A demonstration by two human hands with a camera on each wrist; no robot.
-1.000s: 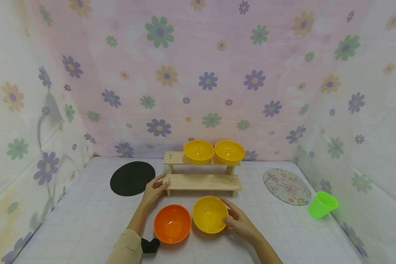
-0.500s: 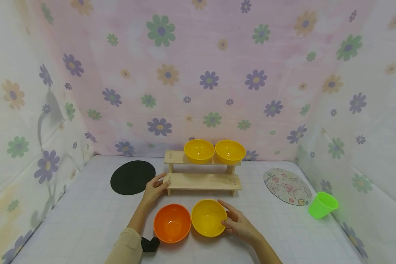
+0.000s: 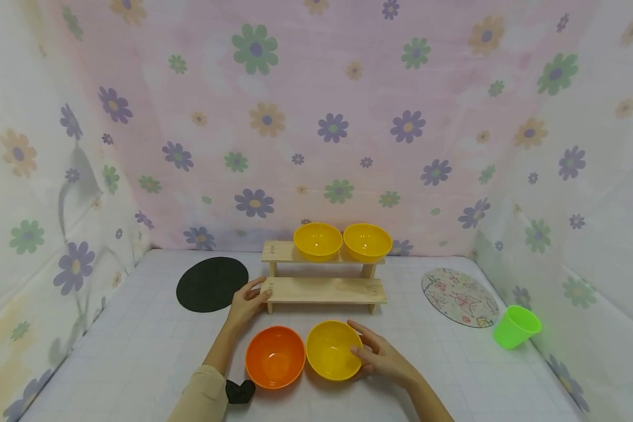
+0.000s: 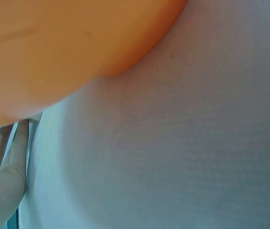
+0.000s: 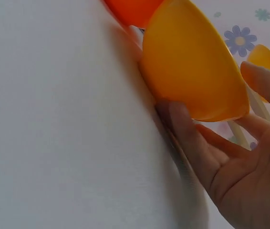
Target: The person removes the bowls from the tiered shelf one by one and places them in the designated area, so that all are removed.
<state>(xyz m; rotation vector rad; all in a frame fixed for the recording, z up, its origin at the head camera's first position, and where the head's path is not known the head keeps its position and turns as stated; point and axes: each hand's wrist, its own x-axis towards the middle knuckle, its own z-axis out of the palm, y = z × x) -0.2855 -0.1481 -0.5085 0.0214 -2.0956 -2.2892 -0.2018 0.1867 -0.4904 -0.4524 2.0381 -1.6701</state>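
My right hand [image 3: 382, 359] holds a yellow bowl [image 3: 331, 354] by its right side, thumb over the rim and the other fingers outside and under it. In the right wrist view the yellow bowl [image 5: 192, 62] is close over the white table, fingertips low against its wall. Right beside it on the left stands an orange bowl [image 3: 275, 358], upright. My left hand [image 3: 248, 305] grips the left end of the lower step of a wooden two-step rack [image 3: 322, 290]. In the left wrist view its fingers [image 4: 18, 143] are partly hidden behind the orange bowl [image 4: 54, 52].
Two more yellow bowls [image 3: 318, 242] sit side by side on the rack's top step. A black round mat [image 3: 211, 285] lies left, a patterned round mat [image 3: 459, 298] right, near a tilted green cup [image 3: 516, 327]. A small black object [image 3: 240, 391] lies beside the left sleeve.
My right hand has brought the yellow bowl slightly toward me and to the left, up against the orange bowl. The left hand stays on the rack.
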